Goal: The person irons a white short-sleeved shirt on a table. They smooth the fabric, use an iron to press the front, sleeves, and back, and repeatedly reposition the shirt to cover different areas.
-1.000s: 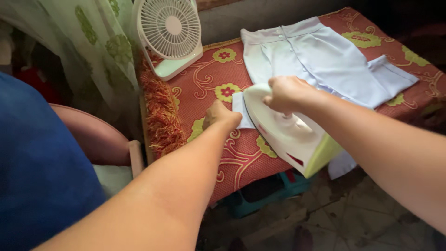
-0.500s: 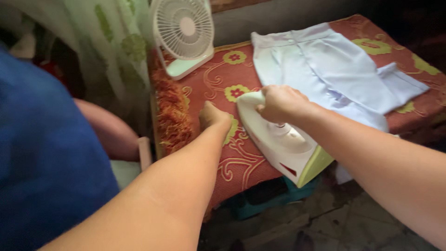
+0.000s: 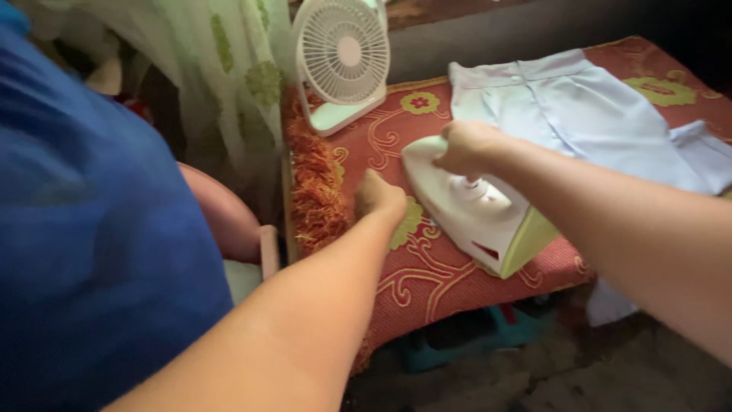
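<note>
Red patterned cloth (image 3: 450, 278) with yellow flowers covers the table in front of you, its fringe hanging along the left edge. Your right hand (image 3: 467, 146) grips the handle of a white iron (image 3: 476, 210), fingers wrapped tight around it; the iron sits flat on the cloth, near the front edge. Your left hand (image 3: 378, 195) rests just beside the iron's tip, fingers curled together and pressed on the cloth. Behind the iron lies a pale blue garment (image 3: 579, 114), spread flat. A small white fan (image 3: 341, 57) stands at the back left corner, beside a sheer green-patterned curtain (image 3: 229, 69).
</note>
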